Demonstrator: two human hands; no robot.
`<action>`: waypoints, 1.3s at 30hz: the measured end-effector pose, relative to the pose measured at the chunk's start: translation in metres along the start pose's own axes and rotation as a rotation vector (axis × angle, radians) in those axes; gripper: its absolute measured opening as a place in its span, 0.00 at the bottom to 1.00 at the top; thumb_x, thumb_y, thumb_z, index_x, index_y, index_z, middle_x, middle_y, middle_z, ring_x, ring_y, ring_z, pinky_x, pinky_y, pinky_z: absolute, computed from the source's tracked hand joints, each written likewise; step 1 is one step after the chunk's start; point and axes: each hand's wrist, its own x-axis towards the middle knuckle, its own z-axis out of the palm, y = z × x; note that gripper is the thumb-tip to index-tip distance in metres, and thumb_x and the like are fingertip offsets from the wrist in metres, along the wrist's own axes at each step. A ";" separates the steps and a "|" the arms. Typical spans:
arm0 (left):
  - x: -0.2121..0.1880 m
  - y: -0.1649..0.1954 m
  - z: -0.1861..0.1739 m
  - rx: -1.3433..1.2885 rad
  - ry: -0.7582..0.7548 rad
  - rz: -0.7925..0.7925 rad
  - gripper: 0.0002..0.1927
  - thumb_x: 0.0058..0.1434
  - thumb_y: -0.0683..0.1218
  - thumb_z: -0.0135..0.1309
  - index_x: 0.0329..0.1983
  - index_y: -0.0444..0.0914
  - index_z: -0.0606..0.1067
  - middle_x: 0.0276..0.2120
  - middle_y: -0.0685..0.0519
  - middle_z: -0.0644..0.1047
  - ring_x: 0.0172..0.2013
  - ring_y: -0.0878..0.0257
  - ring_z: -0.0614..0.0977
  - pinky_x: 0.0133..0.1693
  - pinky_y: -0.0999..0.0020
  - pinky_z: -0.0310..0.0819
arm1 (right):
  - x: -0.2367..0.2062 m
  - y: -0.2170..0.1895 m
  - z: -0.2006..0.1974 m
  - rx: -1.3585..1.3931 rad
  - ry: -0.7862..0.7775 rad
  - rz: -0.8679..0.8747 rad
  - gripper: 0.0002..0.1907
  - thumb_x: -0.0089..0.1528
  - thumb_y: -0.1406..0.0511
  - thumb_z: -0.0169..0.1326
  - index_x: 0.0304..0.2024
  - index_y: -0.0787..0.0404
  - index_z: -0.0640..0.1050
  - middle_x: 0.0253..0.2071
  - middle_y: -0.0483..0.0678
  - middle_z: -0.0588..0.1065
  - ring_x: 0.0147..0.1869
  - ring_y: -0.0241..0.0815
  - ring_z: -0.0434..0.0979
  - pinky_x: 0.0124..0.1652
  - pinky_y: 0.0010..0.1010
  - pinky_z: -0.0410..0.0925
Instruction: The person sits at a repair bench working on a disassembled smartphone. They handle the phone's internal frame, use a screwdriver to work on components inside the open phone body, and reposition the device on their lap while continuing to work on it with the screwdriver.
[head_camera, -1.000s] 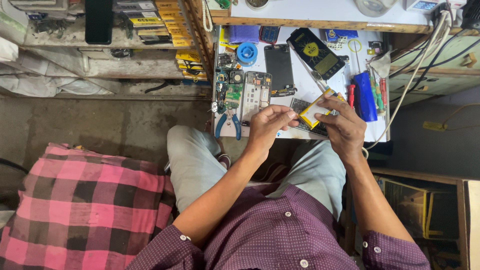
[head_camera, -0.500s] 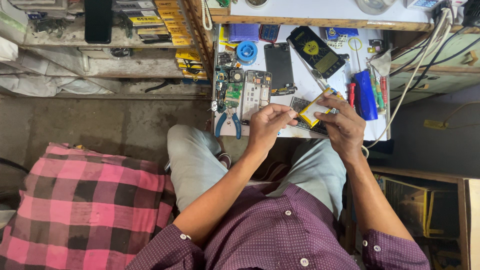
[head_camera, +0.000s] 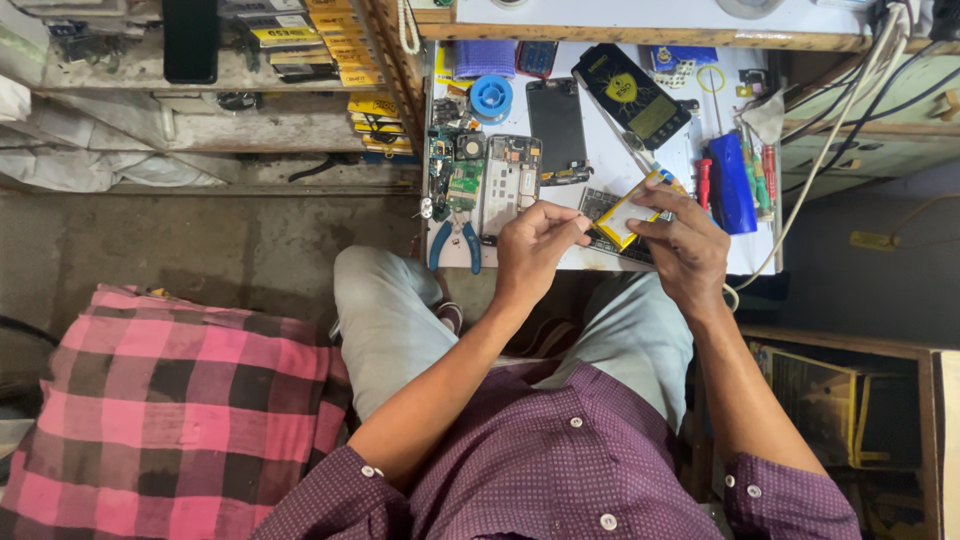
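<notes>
Pink checked cloth (head_camera: 170, 410): lower left, lying by the person's left knee, well apart from the worktop.

Shelf (head_camera: 200, 90): upper left, carrying a black slab and a row of yellow packets (head_camera: 345, 50).

Worktop (head_camera: 610, 150): white, upper middle, crowded with phone parts.

Pliers (head_camera: 456, 243): blue handles, at the near left edge of the worktop.

Circuit board (head_camera: 455, 175): green, just above the pliers, beside the phone frame.

Phone frame (head_camera: 510, 185): grey, opened, lying lengthwise just beyond the left hand.

Blue spool (head_camera: 491, 97): round, near the far left of the worktop.

Dark screen panel (head_camera: 557, 130): flat, just right of the phone frame.

Left hand (head_camera: 530, 250): at the near edge of the worktop, fingers drawn narrow, thumb and forefinger pinched toward the flat yellow pack; whether they grip anything small cannot be told.

Flat yellow pack (head_camera: 622, 215): yellow-edged with a pale face, tilted, between the two hands above the near edge of the worktop, over a dark part.

Right hand (head_camera: 685, 245): fingers closed around the pack's right side, holding it.

Black phone with yellow mark (head_camera: 630, 95): lying slantwise at the far side.

Blue tool case (head_camera: 733, 185): just right of the right hand, with red-handled screwdrivers (head_camera: 703, 183) beside it.

White cable (head_camera: 820, 150): running down the right edge of the worktop.
</notes>
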 end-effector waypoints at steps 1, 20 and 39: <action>0.000 -0.001 0.000 -0.001 0.001 -0.008 0.08 0.64 0.38 0.60 0.42 0.28 0.77 0.36 0.47 0.82 0.36 0.64 0.85 0.41 0.74 0.79 | 0.000 0.000 0.000 0.003 -0.001 0.009 0.12 0.56 0.82 0.61 0.40 0.66 0.81 0.52 0.56 0.79 0.66 0.53 0.77 0.70 0.44 0.68; 0.024 0.019 -0.009 0.184 -0.221 -0.031 0.15 0.64 0.46 0.62 0.48 0.32 0.75 0.38 0.49 0.82 0.37 0.66 0.84 0.42 0.73 0.79 | 0.007 0.007 -0.009 0.162 0.003 0.092 0.12 0.57 0.82 0.60 0.40 0.67 0.81 0.50 0.55 0.79 0.63 0.51 0.79 0.69 0.43 0.68; 0.001 0.009 -0.015 0.397 -0.124 -0.119 0.12 0.66 0.47 0.56 0.48 0.35 0.77 0.34 0.53 0.82 0.32 0.68 0.84 0.34 0.73 0.74 | 0.031 0.006 -0.008 0.289 -0.176 0.579 0.11 0.69 0.68 0.57 0.53 0.65 0.82 0.40 0.46 0.77 0.42 0.30 0.72 0.43 0.23 0.67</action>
